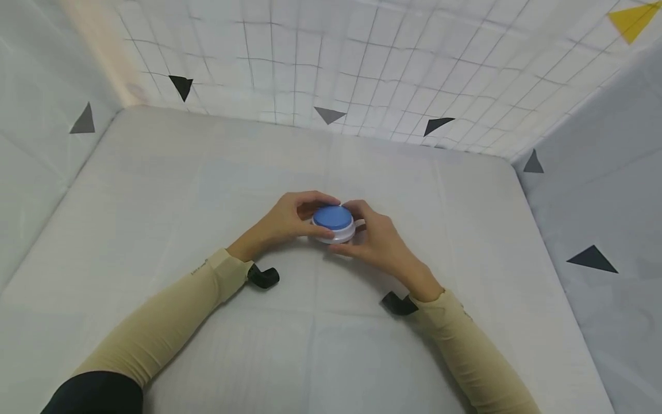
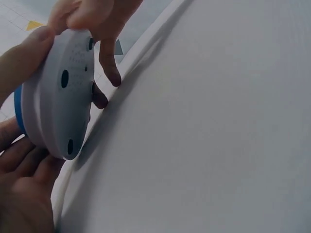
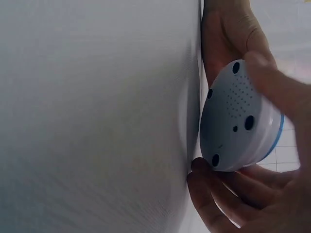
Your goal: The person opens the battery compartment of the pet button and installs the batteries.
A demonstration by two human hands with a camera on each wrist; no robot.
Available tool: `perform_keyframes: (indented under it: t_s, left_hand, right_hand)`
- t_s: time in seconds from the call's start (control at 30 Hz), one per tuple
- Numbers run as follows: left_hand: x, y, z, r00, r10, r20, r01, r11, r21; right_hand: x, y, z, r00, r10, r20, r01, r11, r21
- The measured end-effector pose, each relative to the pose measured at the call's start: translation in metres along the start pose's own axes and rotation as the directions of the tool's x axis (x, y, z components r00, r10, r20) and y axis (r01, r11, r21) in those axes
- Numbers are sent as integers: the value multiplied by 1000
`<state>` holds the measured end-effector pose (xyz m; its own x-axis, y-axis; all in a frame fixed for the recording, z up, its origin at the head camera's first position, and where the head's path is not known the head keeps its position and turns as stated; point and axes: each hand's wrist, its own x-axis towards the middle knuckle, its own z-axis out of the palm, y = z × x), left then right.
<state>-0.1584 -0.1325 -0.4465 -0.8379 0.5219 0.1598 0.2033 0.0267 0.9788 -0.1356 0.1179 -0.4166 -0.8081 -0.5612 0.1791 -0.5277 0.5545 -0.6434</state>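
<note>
A round push-button buzzer point(image 1: 333, 217) with a blue top and a white base is held between both hands in the middle of the head view. My left hand point(image 1: 287, 219) grips its left side, thumb along the near rim and fingers on the far side. From the right, my right hand point(image 1: 380, 238) holds it too, its thumb low at the near edge and its fingers behind. Both wrist views show the white underside point(image 3: 228, 121), raised off the surface and tilted, with dark round feet and a patch of small speaker holes.
A white-covered table point(image 1: 248, 351) lies beneath the hands. White sheeting walls it in, with a grid-lined back sheet point(image 1: 351, 63) and dark, grey and yellow triangles on it. Dark wrist-worn pieces point(image 1: 264, 277) stick out from both sleeves.
</note>
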Motion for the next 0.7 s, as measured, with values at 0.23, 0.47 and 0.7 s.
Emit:
perform_keyframes:
  t_s: [0.23, 0.47, 0.7]
  left_hand:
    - [0, -2, -4, 999, 28, 27, -30, 997, 68]
    - [2, -5, -6, 994, 71, 82, -78, 994, 82]
    - [4, -8, -5, 987, 104, 123, -122, 981, 153]
  right_hand:
    - [-1, 2, -5, 999, -22, 47, 24, 999, -42]
    - [1, 4, -4, 999, -40, 34, 42, 997, -58]
    - [2, 6, 0, 999, -36, 19, 38, 995, -91]
